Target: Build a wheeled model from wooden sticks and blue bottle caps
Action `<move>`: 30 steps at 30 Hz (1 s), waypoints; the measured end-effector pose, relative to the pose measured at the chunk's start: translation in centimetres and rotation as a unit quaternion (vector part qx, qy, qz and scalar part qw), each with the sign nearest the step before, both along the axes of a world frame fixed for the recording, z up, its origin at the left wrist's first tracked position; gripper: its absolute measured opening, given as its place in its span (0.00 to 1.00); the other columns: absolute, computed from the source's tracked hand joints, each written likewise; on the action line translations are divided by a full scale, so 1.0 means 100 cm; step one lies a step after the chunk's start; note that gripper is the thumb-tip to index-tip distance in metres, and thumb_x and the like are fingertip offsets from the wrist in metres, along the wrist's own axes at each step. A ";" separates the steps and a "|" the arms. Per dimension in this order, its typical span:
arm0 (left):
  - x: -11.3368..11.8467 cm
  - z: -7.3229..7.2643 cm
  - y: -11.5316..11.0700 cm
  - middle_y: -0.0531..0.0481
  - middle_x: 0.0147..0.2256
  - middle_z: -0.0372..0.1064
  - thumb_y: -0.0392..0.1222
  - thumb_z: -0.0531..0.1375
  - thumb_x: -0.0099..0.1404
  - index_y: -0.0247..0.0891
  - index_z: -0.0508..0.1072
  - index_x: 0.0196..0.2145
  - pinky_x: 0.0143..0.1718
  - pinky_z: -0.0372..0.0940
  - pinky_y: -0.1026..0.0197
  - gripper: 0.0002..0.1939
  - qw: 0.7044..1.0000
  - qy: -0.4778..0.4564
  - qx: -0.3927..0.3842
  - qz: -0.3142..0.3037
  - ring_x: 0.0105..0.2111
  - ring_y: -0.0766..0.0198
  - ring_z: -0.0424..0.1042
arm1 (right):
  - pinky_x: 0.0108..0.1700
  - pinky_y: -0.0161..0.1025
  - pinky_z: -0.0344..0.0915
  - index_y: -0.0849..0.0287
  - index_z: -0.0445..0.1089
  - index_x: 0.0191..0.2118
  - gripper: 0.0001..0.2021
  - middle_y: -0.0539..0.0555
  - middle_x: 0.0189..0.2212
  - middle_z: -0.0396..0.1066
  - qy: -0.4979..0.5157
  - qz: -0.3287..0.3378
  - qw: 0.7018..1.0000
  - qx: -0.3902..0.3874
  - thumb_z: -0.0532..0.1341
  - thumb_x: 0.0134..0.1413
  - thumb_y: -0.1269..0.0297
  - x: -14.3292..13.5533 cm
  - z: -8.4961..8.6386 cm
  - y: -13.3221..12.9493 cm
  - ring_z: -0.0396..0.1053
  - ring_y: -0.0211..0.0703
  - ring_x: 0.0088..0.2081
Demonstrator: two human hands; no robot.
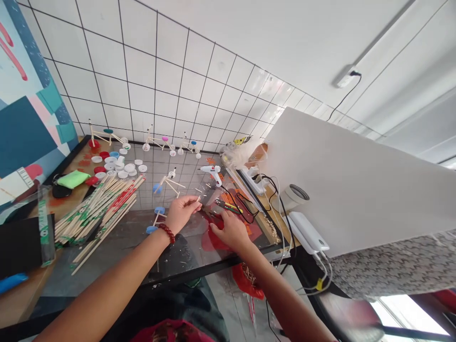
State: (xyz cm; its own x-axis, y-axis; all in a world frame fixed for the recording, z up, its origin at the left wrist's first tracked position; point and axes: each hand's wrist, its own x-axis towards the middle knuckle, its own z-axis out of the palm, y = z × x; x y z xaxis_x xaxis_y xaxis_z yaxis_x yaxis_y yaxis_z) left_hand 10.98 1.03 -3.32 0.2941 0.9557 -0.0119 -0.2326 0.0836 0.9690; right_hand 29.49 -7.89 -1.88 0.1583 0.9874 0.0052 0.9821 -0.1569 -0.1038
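My left hand (181,213), with a red bead bracelet at the wrist, pinches a tiny pale stick piece at its fingertips above the glass tabletop. Beside it on the right, my right hand (231,231) is low over the table, at a dark tool whose shape is mostly hidden by the fingers. Just beyond lie a craft knife (230,206) with a yellow edge and a white glue gun (213,174). A stick frame (170,181) with bottle-cap wheels stands behind my left hand, and a part with blue caps (159,210) lies left of it.
Bundled wooden sticks (107,209) and loose bottle caps (121,166) cover the left side. Small stick bicycles (156,141) stand along the wire grid. At the right are cables, a tape roll (295,195) and a white power bank (308,232). A red bag (245,280) hangs below the table edge.
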 end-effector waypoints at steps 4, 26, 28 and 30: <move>-0.002 -0.004 0.002 0.45 0.37 0.81 0.43 0.65 0.61 0.40 0.82 0.37 0.45 0.70 0.54 0.08 0.984 0.090 0.145 0.043 0.38 0.57 0.78 | 0.53 0.49 0.63 0.59 0.73 0.43 0.15 0.63 0.45 0.75 -0.009 0.071 0.996 0.057 0.63 0.59 0.51 0.000 0.008 0.001 0.69 0.59 0.52; -0.009 0.007 -0.004 0.46 0.33 0.78 0.41 0.60 0.66 0.42 0.82 0.34 0.38 0.68 0.59 0.10 0.926 0.178 0.330 0.034 0.33 0.60 0.73 | 0.33 0.35 0.59 0.57 0.67 0.31 0.14 0.47 0.24 0.64 0.590 0.079 0.797 0.099 0.60 0.56 0.51 -0.040 0.018 0.043 0.60 0.36 0.28; -0.005 0.008 -0.004 0.47 0.30 0.77 0.43 0.63 0.63 0.41 0.82 0.31 0.35 0.68 0.59 0.07 0.963 0.118 0.242 0.026 0.29 0.61 0.72 | 0.34 0.35 0.59 0.57 0.67 0.29 0.15 0.46 0.24 0.62 0.638 0.059 0.762 0.090 0.62 0.54 0.50 -0.040 0.015 0.046 0.59 0.35 0.27; -0.002 0.009 -0.004 0.49 0.26 0.75 0.45 0.66 0.58 0.40 0.82 0.29 0.32 0.68 0.59 0.07 0.986 0.062 0.154 0.016 0.26 0.63 0.70 | 0.35 0.35 0.60 0.57 0.66 0.28 0.16 0.47 0.24 0.62 0.659 0.049 0.745 0.095 0.63 0.53 0.49 -0.041 0.013 0.047 0.59 0.36 0.28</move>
State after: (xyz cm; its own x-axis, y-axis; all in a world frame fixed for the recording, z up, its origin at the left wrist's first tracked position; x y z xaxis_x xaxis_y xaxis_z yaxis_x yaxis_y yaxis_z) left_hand 10.74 0.60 -2.44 0.2776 0.9285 0.2468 -0.1085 -0.2249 0.9683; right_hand 25.36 -3.19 -0.61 0.0776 0.9957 0.0507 0.0145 0.0497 -0.9987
